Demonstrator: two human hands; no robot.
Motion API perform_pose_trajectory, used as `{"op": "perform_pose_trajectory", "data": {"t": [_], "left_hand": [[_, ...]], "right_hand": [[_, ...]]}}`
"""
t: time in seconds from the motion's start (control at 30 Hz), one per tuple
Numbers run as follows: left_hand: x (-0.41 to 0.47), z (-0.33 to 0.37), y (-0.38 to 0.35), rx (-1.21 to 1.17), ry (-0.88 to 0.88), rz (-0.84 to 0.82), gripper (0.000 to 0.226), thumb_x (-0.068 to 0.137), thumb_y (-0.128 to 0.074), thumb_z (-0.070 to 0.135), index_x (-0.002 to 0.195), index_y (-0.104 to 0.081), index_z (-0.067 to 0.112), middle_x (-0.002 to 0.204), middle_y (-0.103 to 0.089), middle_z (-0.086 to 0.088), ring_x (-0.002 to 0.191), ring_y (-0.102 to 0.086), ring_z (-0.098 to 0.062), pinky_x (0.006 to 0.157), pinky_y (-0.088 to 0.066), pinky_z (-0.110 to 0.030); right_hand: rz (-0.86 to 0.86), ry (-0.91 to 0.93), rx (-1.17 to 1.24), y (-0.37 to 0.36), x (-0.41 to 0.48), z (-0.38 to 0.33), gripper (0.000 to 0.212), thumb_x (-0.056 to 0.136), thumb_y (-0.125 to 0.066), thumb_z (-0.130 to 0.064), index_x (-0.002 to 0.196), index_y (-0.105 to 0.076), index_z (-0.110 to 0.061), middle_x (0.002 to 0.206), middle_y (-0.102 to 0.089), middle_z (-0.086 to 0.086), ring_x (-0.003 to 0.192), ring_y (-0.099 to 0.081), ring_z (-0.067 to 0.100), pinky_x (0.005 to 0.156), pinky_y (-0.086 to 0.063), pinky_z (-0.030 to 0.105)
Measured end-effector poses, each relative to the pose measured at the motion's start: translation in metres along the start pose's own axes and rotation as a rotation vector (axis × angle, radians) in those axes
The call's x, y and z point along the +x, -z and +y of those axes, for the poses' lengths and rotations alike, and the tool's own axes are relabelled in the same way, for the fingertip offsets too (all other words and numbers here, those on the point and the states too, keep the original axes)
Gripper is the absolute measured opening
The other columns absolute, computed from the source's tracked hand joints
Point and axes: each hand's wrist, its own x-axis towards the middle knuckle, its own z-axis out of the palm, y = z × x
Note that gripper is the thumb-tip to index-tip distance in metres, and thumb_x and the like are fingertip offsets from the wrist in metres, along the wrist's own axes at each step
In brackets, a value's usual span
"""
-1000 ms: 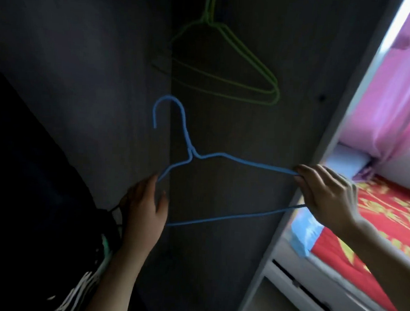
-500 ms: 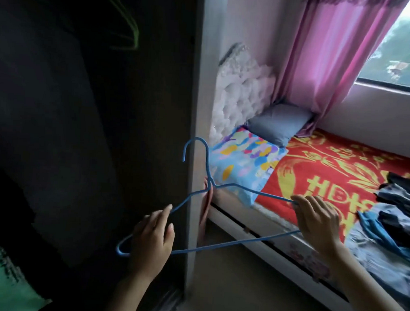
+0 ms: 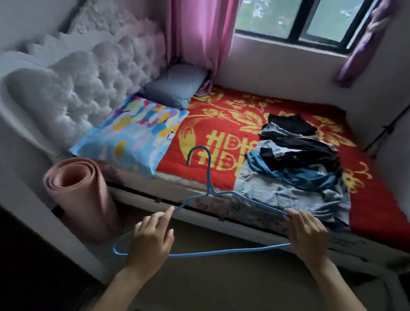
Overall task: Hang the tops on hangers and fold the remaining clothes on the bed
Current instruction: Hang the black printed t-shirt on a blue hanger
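Observation:
A blue wire hanger (image 3: 208, 185) is held upright in front of me, hook pointing up. My left hand (image 3: 150, 240) grips its left shoulder and bottom wire. At the hanger's right end my right hand (image 3: 309, 235) curls round the corner. Behind the hanger lies the bed with a red and yellow blanket (image 3: 223, 123). A heap of clothes (image 3: 296, 163) in black, grey, blue and pale denim lies on the blanket's right half, just beyond my right hand.
A rolled pink mat (image 3: 81, 195) stands on the floor against the bed's left end. Two pillows, one multicoloured (image 3: 132, 132) and one grey (image 3: 176, 84), lie by the tufted white headboard (image 3: 81, 86). Pink curtain and window are behind. Dark wardrobe edge at lower left.
My view has swung right from the dark wardrobe to the bed. Both hands carried the blue hanger along, keeping the same hold on its two ends.

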Motion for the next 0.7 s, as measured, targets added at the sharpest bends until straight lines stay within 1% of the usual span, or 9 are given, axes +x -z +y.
{"op": "perform_pose_trajectory", "data": {"t": [0.07,0.17,0.27,0.33,0.4,0.5,0.6,0.63,0.7], "left_hand": [[0.015,0.021,-0.024,-0.042,-0.058,-0.046,0.05,0.076,-0.041,0.03,0.124,-0.045,0.017,0.091,-0.065,-0.005,0.082,-0.045,-0.015,0.063,-0.051,-0.037],[0.033,0.043,-0.054,-0.076,-0.124,-0.097,0.049,0.077,-0.041,0.031,0.124,-0.045,0.016,0.092,-0.065,-0.006,0.082,-0.054,-0.02,0.064,-0.051,-0.039],[0.056,0.059,-0.084,-0.123,-0.174,-0.138,0.049,0.078,-0.04,0.031,0.125,-0.045,0.016,0.092,-0.065,-0.005,0.084,-0.051,-0.018,0.064,-0.051,-0.04],[0.076,0.072,-0.105,-0.174,-0.187,-0.177,0.048,0.078,-0.04,0.031,0.124,-0.046,0.016,0.091,-0.065,-0.004,0.08,-0.058,-0.02,0.064,-0.051,-0.04],[0.097,0.081,-0.127,-0.215,-0.185,-0.222,0.046,0.079,-0.039,0.03,0.122,-0.046,0.017,0.089,-0.065,-0.002,0.075,-0.062,-0.022,0.063,-0.051,-0.04],[0.139,0.091,-0.167,-0.337,-0.163,-0.303,0.043,0.08,-0.038,0.029,0.122,-0.045,0.022,0.089,-0.066,0.0,0.08,-0.056,-0.016,0.063,-0.05,-0.04],[0.179,0.103,-0.204,-0.569,-0.048,-0.377,0.042,0.082,-0.041,0.028,0.122,-0.05,0.031,0.088,-0.061,0.014,0.082,-0.059,-0.014,0.068,-0.052,-0.045],[0.193,0.108,-0.215,-0.615,-0.039,-0.389,0.04,0.083,-0.044,0.025,0.121,-0.054,0.032,0.087,-0.057,0.019,0.081,-0.057,-0.01,0.069,-0.052,-0.047],[0.225,0.124,-0.24,-0.671,-0.044,-0.41,0.038,0.084,-0.052,0.015,0.117,-0.059,0.031,0.086,-0.057,0.021,0.079,-0.054,-0.005,0.069,-0.051,-0.049]], "right_hand": [[-0.011,-0.09,-0.049,0.012,-0.022,0.024,0.023,0.101,-0.032,-0.027,0.097,-0.049,-0.013,0.064,-0.059,0.008,0.054,-0.059,0.03,0.046,-0.047,0.036],[0.011,-0.167,-0.128,0.024,-0.039,0.048,0.022,0.101,-0.032,-0.026,0.095,-0.049,-0.013,0.059,-0.053,0.006,0.049,-0.055,0.027,0.044,-0.045,0.036],[0.02,-0.198,-0.193,0.028,-0.043,0.071,0.023,0.101,-0.033,-0.026,0.093,-0.049,-0.012,0.057,-0.051,0.005,0.047,-0.052,0.025,0.043,-0.042,0.033],[0.021,-0.214,-0.231,0.025,-0.041,0.095,0.023,0.101,-0.033,-0.027,0.093,-0.05,-0.013,0.057,-0.051,0.005,0.047,-0.052,0.024,0.043,-0.042,0.033],[0.015,-0.212,-0.266,0.017,-0.034,0.118,0.024,0.101,-0.032,-0.028,0.094,-0.05,-0.013,0.057,-0.05,0.005,0.047,-0.051,0.024,0.042,-0.041,0.033],[-0.013,-0.222,-0.331,0.0,-0.021,0.157,0.024,0.101,-0.032,-0.029,0.094,-0.049,-0.014,0.057,-0.049,0.004,0.048,-0.05,0.023,0.043,-0.04,0.034],[-0.037,-0.256,-0.381,-0.012,-0.011,0.194,0.024,0.102,-0.031,-0.03,0.094,-0.049,-0.016,0.056,-0.049,0.004,0.05,-0.048,0.022,0.045,-0.04,0.035],[-0.039,-0.267,-0.398,-0.014,-0.007,0.206,0.025,0.102,-0.03,-0.03,0.094,-0.049,-0.016,0.056,-0.049,0.003,0.05,-0.048,0.022,0.044,-0.04,0.035],[-0.068,-0.315,-0.422,-0.02,-0.001,0.233,0.026,0.102,-0.03,-0.031,0.094,-0.049,-0.016,0.056,-0.049,0.003,0.049,-0.05,0.022,0.044,-0.041,0.034]]}}
